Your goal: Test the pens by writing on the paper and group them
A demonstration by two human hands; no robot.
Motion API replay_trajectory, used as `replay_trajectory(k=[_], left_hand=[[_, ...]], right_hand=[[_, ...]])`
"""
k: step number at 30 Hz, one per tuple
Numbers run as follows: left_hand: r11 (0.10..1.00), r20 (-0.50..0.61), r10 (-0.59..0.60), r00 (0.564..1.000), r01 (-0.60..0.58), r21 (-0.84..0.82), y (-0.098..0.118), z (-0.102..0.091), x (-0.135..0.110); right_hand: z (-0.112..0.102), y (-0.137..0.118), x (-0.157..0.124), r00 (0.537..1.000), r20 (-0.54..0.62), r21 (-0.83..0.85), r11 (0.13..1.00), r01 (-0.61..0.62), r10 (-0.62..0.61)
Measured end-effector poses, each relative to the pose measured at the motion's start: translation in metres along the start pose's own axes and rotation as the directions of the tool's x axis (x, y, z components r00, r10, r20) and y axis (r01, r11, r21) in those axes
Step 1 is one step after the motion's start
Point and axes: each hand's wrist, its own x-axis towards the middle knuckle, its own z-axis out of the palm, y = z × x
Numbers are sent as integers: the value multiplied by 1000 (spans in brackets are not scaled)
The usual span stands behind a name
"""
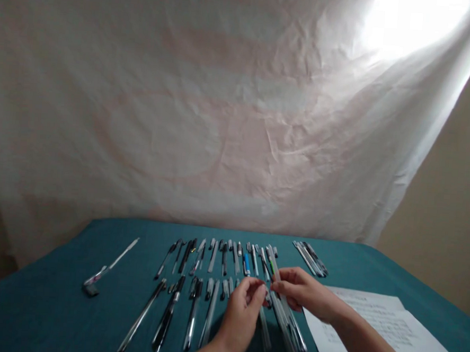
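Note:
My right hand (302, 289) is closed, with thumb and fingertips pinched at a slender clear pen barrel (274, 267). Close beside it, my left hand (242, 314) has its thumb and index finger brought together. Whatever small thing may be between them is hidden. Below the right hand's fingers, several long clear barrels (285, 325) lie bunched side by side. Ahead of both hands a row of pens and caps spreads across the cloth, among them a blue-labelled pen (246, 264). Nearer pens, such as a black pen (168, 315), lie left of my left hand.
A teal cloth (52, 292) covers the table. Written paper sheets (369, 317) lie under and beyond my right forearm. At the back right is a bundle of pens (310, 258). A thin white stick with a dark end (110, 266) lies far left. A pale sheet (207, 116) hangs behind.

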Motion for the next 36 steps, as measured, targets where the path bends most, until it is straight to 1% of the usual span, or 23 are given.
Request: replay_trajectory(k=[1, 3, 6, 8, 12, 15, 17, 19, 21, 24, 26, 29, 32, 34, 36], left_hand=[[998, -21, -41, 999, 40, -58, 2, 0, 2], [985, -37, -124, 992, 118, -124, 6, -2, 4], [960, 8, -213, 977, 211, -185, 9, -3, 3], [939, 48, -240, 970, 244, -241, 10, -3, 1], [908, 88, -255, 963, 270, -321, 13, -2, -2], [874, 123, -284, 951, 309, -374, 16, -2, 0], [838, 83, -309, 948, 312, -448, 18, -4, 4], [810, -18, -320, 947, 264, -524, 18, -11, 12], [809, -133, -306, 943, 183, -558, 16, -21, 21], [820, -304, -286, 909, 68, -569, 10, -37, 33], [825, -373, -286, 882, 29, -565, 5, -42, 36], [825, -413, -298, 860, 14, -565, -1, -42, 36], [819, -413, -309, 857, 20, -573, -3, -37, 34], [815, -405, -318, 857, 29, -579, -3, -35, 33], [811, -399, -328, 856, 39, -583, -3, -34, 32]], right_hand=[[6, -2, -6, 1000, 14, 50, 999, 4, -5], [13, -4, -13, 1000, 29, 94, 996, 2, -5], [20, -4, -17, 997, 73, 99, 995, 1, -8], [22, -3, -16, 994, 105, 90, 996, 2, -11], [27, 1, -15, 989, 150, 82, 997, -9, -4], [28, 2, -16, 987, 162, 70, 997, -26, 14], [28, 2, -16, 987, 156, 36, 999, -38, 32], [25, 2, -17, 985, 164, -20, 998, -53, 56], [20, 2, -18, 976, 200, -96, 993, -73, 91], [10, 0, -21, 967, 227, -178, 981, -79, 119], [5, -4, -23, 978, 187, -216, 975, -47, 89], [-4, -9, -24, 999, 48, -335, 942, 28, -13], [-12, -8, -24, 992, -81, -469, 882, 45, -93], [-17, -6, -24, 988, -111, -530, 847, 32, -106], [-19, -4, -24, 987, -109, -568, 822, 33, -114]])
